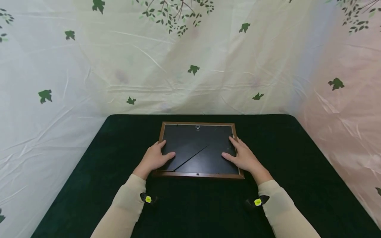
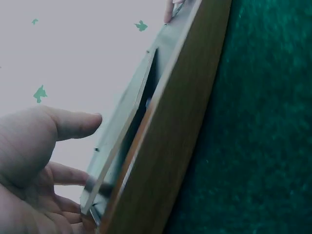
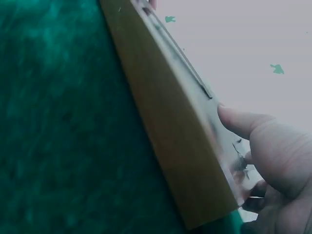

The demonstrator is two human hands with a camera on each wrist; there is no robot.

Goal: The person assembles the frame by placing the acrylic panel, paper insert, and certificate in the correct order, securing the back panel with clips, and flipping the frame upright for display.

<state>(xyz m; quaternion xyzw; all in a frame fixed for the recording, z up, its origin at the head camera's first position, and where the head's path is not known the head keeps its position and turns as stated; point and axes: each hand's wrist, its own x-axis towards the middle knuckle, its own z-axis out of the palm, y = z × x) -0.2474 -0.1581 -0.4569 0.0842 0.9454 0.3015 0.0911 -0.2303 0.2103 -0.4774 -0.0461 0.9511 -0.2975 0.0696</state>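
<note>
A wooden picture frame [image 1: 200,175] lies face down on a dark green cloth, its black backing board [image 1: 205,162] facing up. A diagonal edge of the easel flap [image 1: 190,158] crosses the board, and the left wrist view shows that flap [image 2: 122,129] raised a little over the back. My left hand [image 1: 154,157] holds the frame's left side, thumb stretched over the board and fingers bent at the outer edge. At the right side my right hand [image 1: 245,157] grips likewise, with fingers [image 3: 256,195] curled by the corner. The fingers' undersides are partly hidden.
A small metal hanger [image 1: 197,127] sits at the board's far edge. Green cloth [image 1: 297,198] covers the table around the frame. Behind and beside the table hangs pale sheeting [image 1: 208,92] printed with leaves and birds. Each wrist wears a dark strap with a yellow tag.
</note>
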